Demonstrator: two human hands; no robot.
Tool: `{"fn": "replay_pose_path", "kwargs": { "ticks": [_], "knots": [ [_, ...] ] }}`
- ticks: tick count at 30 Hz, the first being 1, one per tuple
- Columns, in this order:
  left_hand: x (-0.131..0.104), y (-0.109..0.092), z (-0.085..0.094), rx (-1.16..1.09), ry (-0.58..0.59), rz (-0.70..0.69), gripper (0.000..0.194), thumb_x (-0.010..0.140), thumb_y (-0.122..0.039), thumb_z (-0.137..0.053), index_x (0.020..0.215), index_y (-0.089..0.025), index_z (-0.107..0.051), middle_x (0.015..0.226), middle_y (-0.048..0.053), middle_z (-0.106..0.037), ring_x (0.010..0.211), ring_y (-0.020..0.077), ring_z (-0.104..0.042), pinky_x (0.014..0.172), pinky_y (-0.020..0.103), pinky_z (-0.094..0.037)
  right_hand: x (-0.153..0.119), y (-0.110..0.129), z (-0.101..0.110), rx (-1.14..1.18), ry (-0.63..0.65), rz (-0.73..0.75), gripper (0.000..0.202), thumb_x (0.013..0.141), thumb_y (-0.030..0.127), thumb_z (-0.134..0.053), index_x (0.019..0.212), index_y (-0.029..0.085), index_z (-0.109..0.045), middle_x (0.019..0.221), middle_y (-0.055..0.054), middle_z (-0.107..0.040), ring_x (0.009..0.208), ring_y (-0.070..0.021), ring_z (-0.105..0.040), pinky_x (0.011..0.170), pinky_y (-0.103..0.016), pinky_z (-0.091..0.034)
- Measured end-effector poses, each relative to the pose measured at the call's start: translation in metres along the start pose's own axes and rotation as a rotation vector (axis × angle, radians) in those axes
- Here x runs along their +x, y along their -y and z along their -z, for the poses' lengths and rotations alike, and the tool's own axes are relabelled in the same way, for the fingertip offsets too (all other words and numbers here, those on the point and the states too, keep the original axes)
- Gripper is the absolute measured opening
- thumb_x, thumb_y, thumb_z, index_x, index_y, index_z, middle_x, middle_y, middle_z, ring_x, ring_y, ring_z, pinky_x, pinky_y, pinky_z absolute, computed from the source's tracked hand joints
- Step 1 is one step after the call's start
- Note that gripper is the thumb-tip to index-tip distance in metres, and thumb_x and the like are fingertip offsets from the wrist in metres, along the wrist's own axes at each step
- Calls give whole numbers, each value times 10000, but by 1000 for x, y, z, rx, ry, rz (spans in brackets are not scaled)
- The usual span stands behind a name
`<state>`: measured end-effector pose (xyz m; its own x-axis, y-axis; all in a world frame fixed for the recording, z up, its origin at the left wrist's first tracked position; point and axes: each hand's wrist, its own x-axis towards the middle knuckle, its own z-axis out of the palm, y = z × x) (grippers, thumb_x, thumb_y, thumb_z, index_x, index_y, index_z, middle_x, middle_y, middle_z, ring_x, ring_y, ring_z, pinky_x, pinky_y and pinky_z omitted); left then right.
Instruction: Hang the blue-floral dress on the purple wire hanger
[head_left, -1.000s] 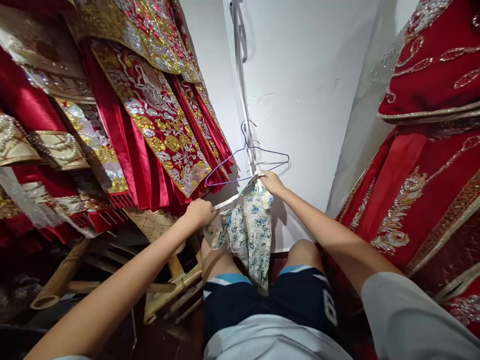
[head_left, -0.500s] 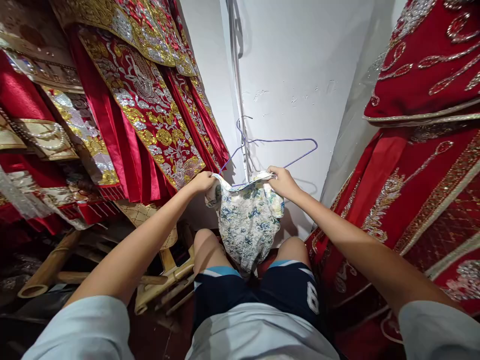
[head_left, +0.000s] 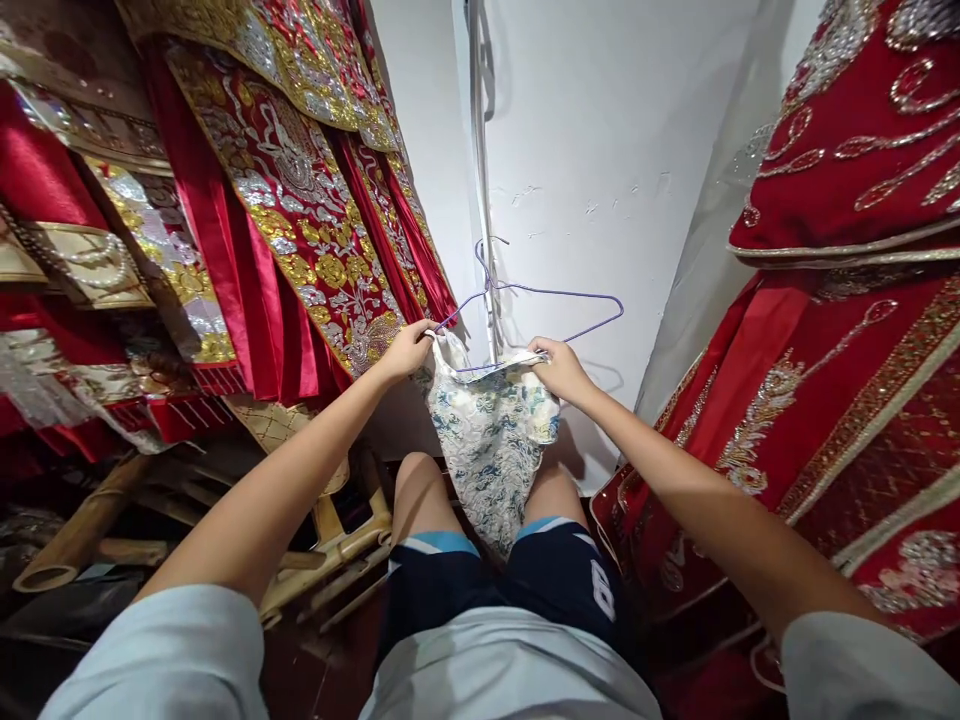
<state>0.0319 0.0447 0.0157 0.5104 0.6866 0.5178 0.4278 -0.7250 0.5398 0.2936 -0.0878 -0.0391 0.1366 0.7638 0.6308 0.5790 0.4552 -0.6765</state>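
A white garment with a blue and yellow floral pattern hangs down between my knees. My left hand pinches its upper left edge, close to the left shoulder of a purple wire hanger. On the other side my right hand grips the upper right edge, just below the hanger's right arm. The left end and bottom bar of the hanger reach into the neck opening, while its right shoulder stays outside the cloth. The hanger's hook is beside a thin white upright pole.
Red costumes with gold and silver embroidery hang at the left. Beaded red garments hang at the right. Bamboo pieces lie low at the left. A white wall stands in front.
The hanger's right end has dipped and moved slightly left. My left hand has risen a little with the garment's left edge, and the neck opening is lifted there.
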Motion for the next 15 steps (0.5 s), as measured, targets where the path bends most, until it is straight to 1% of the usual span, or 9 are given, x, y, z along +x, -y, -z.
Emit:
{"fn": "replay_pose_path", "kwargs": {
  "ticks": [2,3,5,6,7,8,10,12,15],
  "knots": [
    [-5,0,8,86,21,-71,342,821,-248,-406,1021,-131,-658,953,82,-682,838,205,-590,827,307,-466,3,-5,15,-50,-50,24,317,674,185,-522,920,193,-722,860,-43,-720,793,-219,-626,756,-319,-455],
    [-7,0,12,120,20,-78,341,837,-254,-394,1023,-134,-654,970,85,-684,855,211,-590,828,306,-460,6,-9,24,-95,-96,21,444,653,161,-527,1047,194,-730,859,-45,-728,764,-219,-629,749,-326,-462],
    [-8,0,20,173,22,-60,337,855,-260,-385,1028,-145,-650,985,85,-689,878,221,-596,827,306,-451,17,-18,45,-189,-209,-14,687,610,127,-553,1287,185,-651,753,-28,-710,637,-205,-590,687,-329,-463],
    [-8,0,23,194,28,-49,330,858,-262,-388,1028,-150,-649,982,83,-691,880,225,-598,825,306,-449,24,-22,55,-215,-263,-35,758,591,118,-568,1347,167,-611,705,-17,-694,593,-196,-566,666,-330,-461],
    [-7,-1,25,213,37,-43,320,859,-265,-395,1022,-155,-647,975,80,-692,878,228,-599,822,307,-447,31,-25,63,-221,-297,-59,750,581,120,-586,1329,144,-626,686,-17,-688,578,-189,-555,656,-332,-463],
    [-7,-2,26,225,45,-44,307,858,-267,-402,1009,-157,-645,966,78,-692,875,229,-599,820,307,-445,37,-26,71,-212,-310,-88,680,576,133,-610,1253,126,-676,685,-24,-689,581,-185,-557,652,-332,-466],
    [-6,-5,26,225,29,-63,276,857,-270,-410,959,-159,-641,933,75,-688,861,228,-597,806,303,-441,46,-26,83,-157,-260,-169,422,576,193,-682,982,120,-769,703,-45,-699,602,-182,-579,629,-324,-471],
    [-7,-6,29,197,-60,-69,261,871,-294,-422,930,-163,-640,889,66,-681,831,219,-594,774,293,-438,49,-21,95,-46,-115,-267,260,562,262,-772,787,134,-769,702,-57,-705,602,-188,-602,586,-314,-469],
    [-7,-6,40,105,-288,24,284,874,-364,-500,1035,-171,-632,809,40,-661,736,193,-581,693,270,-429,49,-8,114,187,178,-443,325,504,325,-893,725,133,-753,683,-90,-712,562,-211,-619,523,-327,-470]
  ]
}}
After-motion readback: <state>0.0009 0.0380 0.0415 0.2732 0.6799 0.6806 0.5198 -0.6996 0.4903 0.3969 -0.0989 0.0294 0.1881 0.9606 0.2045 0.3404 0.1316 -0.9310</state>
